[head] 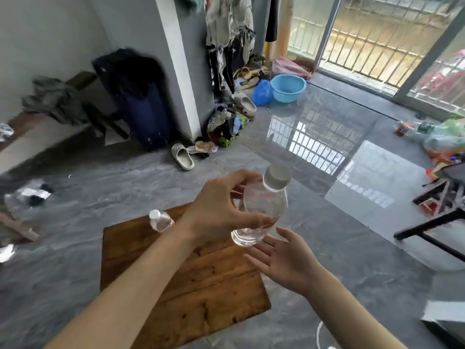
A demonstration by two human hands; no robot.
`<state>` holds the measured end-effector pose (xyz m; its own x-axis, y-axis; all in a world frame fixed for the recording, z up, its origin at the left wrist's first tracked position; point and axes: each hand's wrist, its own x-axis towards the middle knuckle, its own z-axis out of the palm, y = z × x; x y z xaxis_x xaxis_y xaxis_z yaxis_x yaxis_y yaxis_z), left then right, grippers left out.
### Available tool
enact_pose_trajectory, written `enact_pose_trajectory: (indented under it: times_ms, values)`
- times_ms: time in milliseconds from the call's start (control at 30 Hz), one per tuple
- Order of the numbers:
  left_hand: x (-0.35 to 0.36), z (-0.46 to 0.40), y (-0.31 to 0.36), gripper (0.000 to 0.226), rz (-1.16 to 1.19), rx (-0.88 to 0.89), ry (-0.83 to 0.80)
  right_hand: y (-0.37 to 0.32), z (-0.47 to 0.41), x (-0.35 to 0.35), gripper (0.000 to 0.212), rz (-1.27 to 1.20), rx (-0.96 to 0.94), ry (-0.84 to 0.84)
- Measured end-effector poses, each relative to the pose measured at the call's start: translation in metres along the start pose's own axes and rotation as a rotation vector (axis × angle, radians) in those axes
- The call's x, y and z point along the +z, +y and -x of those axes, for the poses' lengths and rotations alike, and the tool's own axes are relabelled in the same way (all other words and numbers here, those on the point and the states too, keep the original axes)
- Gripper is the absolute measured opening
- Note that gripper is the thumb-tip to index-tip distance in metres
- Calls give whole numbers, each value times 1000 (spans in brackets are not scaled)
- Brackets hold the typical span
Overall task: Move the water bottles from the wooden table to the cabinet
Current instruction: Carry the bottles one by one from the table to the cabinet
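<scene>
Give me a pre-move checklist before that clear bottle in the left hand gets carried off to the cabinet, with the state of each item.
1. Left hand grips the clear plastic bottle with the grey cap: ok, fingers curl round its body.
2. Grey cap on: ok.
3. Bottle clear of the square wooden table: ok, it is lifted above the far edge.
4. Right hand ready to support: ok, open palm just below the bottle's base, though contact cannot be told.
5. Table emptied: not ok, a small clear bottle with a white cap sits at its far left corner.
6. Cabinet in sight: cannot tell, none is clearly visible.

Clear grey-capped bottle (264, 207) aloft, tilted
</scene>
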<state>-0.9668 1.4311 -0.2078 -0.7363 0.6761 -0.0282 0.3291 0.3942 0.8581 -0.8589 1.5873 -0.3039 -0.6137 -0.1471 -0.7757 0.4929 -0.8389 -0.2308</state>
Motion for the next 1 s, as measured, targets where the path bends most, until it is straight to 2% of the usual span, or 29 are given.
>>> enact_pose_trajectory:
  times_ms: [167,433,600,733,833,1000]
  values:
    - [-33,12,95,61,40,48,11,-18,97,22,55,14,-30,-82]
    - [-44,11,217,70,79,205,-107,-37,214,31,59,-18,-210,-89]
    - [-33,6,253,71,54,350,-211,-26,259,25,57,-82,-306,-97]
    - [-16,3,281,57,31,458,-349,-10,285,11,60,-239,-414,-82]
    - [3,3,300,44,12,563,-441,8,302,3,60,-362,-510,-40]
    - [48,9,322,46,49,738,-602,50,335,-12,56,-476,-679,75]
